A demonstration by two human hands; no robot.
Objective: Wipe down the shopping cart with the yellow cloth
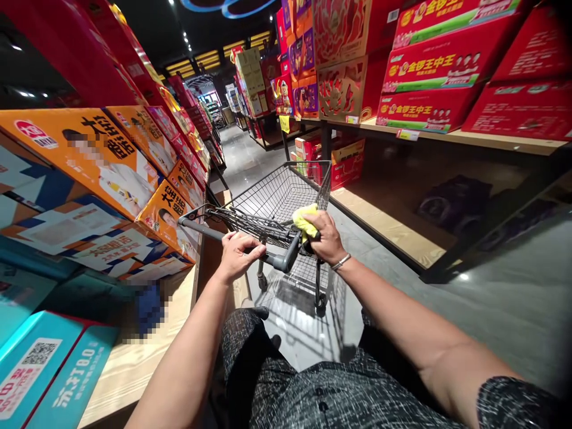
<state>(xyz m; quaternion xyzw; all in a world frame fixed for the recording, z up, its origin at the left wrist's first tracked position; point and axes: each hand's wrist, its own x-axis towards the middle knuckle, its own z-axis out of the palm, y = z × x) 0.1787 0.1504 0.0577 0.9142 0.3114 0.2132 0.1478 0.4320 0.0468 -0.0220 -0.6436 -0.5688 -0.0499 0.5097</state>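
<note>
A dark wire shopping cart stands in front of me, and its basket holds nothing I can see. My left hand is wrapped over the grey handlebar, near its right half. In my right hand is a bunched yellow cloth. The fingers press it onto the cart's frame by the right end of the handle; the exact spot underneath is hidden. A bracelet circles my right wrist.
Orange printed cartons are stacked on the left, above teal boxes on a wooden shelf. Red cartons fill the right shelf. Its black post and lower board flank the cart. A tiled aisle runs ahead.
</note>
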